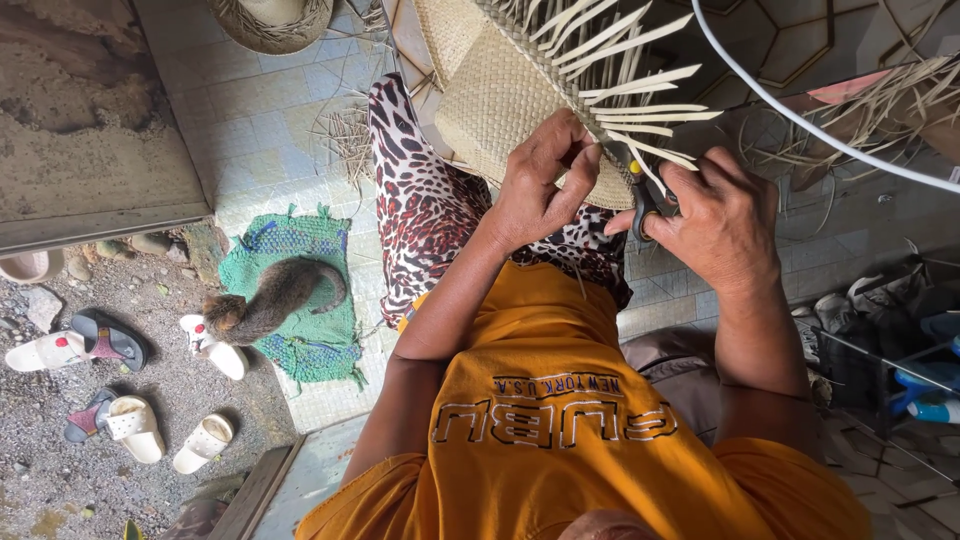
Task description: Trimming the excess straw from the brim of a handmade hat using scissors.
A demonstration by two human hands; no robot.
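Straw hat (510, 95) was on my lap, against my knee in the leopard-print trousers (420, 200), and it was the biggest item in the job. Crown and brim body looked fully woven, tight and even. Loose strips (640, 90) fanned out from the brim edge on the far side, uncut, so I judged the weave done and the edge trim only started. How much of the rim was already trimmed I couldn't tell; the near edge was hidden under my hands.

Left hand (540, 190) was closed on the brim edge, thumb and fingers pinching the weave, holding it steady right beside the cut point.

Right hand (720, 215) was closed around dark-handled scissors (640, 195), fingers through the loops, blades at the base of the strips near the left fingertips. Whether the blades were apart or together I couldn't tell; they were too small and partly covered.

Left to do, by my read: the whole fan of strips in view.

Floor beyond: second hat (270, 20) at the top edge, straw offcuts (345, 135) on the tiles, cat (270, 300) on a green mat (300, 340), sandals (110, 345) on the gravel. None of it in the way.
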